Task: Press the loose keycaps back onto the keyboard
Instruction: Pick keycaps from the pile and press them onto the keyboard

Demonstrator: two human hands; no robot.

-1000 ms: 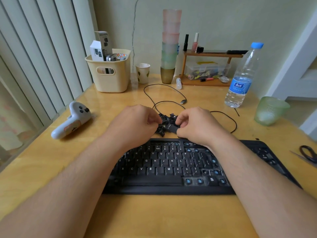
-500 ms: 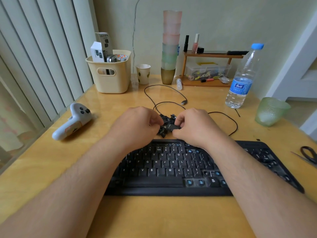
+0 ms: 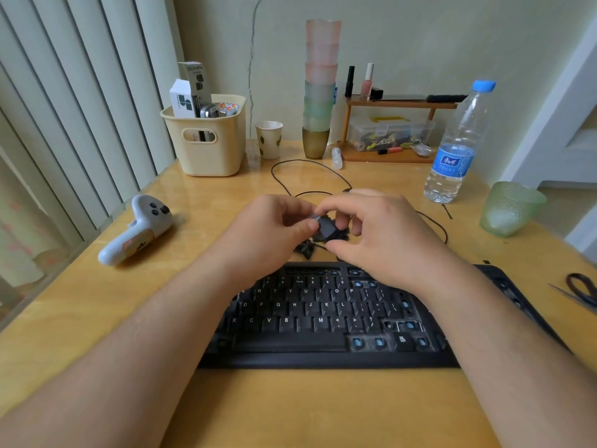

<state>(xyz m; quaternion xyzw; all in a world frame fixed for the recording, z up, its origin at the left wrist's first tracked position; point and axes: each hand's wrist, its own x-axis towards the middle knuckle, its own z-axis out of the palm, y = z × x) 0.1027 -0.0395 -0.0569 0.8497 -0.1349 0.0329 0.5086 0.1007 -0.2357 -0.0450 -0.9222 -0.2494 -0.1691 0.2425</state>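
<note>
Both hands are meeting just behind the black keyboard [image 3: 323,318], above a small heap of loose keycaps [image 3: 307,248] lying on the wooden desk [image 3: 97,302]. The left hand [image 3: 271,231] is pinching a dark keycap [image 3: 324,227] between thumb and forefinger, while the right hand [image 3: 378,234] is curling its fingers round the same cap from the other side. Several sockets on the keyboard's right part are showing bare blue stems, and a white controller [image 3: 135,231] is lying well off to the left.

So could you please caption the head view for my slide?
Both hands hold one keycap over the pile behind the keyboard.
</note>
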